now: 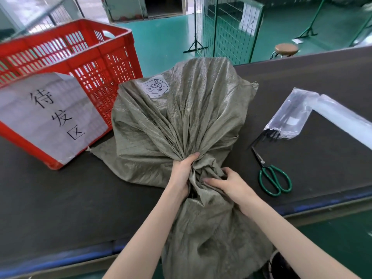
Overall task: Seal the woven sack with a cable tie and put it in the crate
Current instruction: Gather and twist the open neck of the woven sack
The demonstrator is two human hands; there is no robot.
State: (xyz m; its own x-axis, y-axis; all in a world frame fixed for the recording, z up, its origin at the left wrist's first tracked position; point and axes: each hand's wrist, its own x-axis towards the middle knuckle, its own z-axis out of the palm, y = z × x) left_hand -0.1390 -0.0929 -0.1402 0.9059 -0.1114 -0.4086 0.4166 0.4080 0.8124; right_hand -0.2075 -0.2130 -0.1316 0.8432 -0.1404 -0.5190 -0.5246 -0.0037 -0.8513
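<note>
A grey-green woven sack (181, 117) lies on the dark table (60, 198), its open end hanging over the near edge. Its neck is bunched into tight folds. My left hand (182, 174) grips the gathered neck from the left. My right hand (227, 182) clutches the same bunch from the right, fingers dug into the folds. A red plastic crate (84, 63) with a white paper sign stands at the back left, touching the sack. Black cable ties (269, 134) stick out of a clear plastic bag (291, 115) to the right. No tie shows on the neck.
Green-handled scissors (271, 174) lie right of my hands. A long white translucent strip (346, 123) lies at the far right. Beyond the table are a green floor, a wire mesh fence (227, 27) and a round stool (286, 48).
</note>
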